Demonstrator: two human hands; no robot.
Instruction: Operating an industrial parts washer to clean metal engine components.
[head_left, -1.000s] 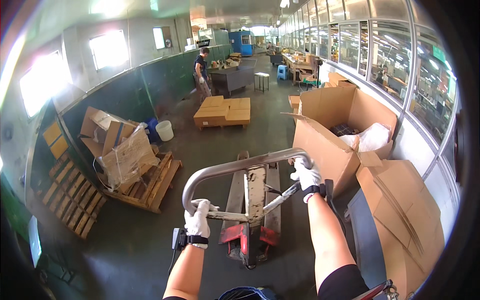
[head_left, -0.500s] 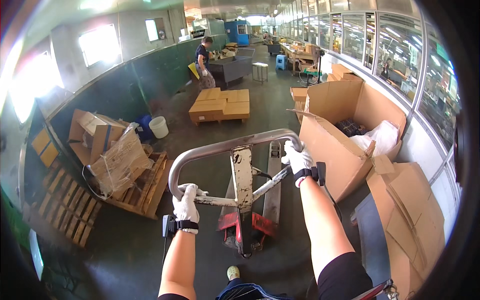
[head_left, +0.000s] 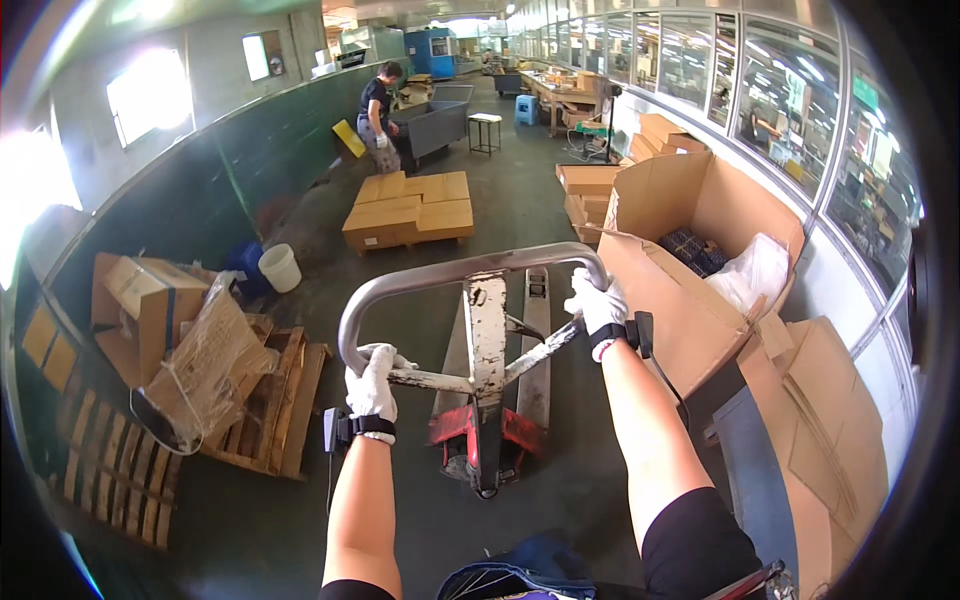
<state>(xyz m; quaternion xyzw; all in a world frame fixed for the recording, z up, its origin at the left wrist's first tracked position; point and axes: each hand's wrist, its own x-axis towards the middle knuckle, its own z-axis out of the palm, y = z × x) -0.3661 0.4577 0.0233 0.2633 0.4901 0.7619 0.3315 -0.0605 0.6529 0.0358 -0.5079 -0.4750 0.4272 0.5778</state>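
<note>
With both white-gloved hands I hold the looped metal handle of a pallet jack (head_left: 487, 345), which stands upright in front of me. My left hand (head_left: 372, 385) is wrapped round the lower left corner of the loop. My right hand (head_left: 598, 303) grips its right side, higher up. Chipped white paint covers the handle's middle post. Below it are the red wheel housing (head_left: 456, 432) and two long forks (head_left: 536, 375) pointing away from me, with no load visible on them. Ahead, slightly left, cartons (head_left: 412, 208) lie stacked low on a pallet.
On the left, a wooden pallet (head_left: 290, 400) bears torn cartons and plastic film, near a white bucket (head_left: 280, 268). A large open carton (head_left: 665, 310) and flattened cardboard (head_left: 830, 420) line the right. Farther off, a person (head_left: 378, 115) stands beside a grey cart (head_left: 432, 125).
I have moved forward with the pallet jack, and the surroundings have shifted leftward and nearer in view. Both hands keep their hold. The far person's head is now lowered toward the cart.
</note>
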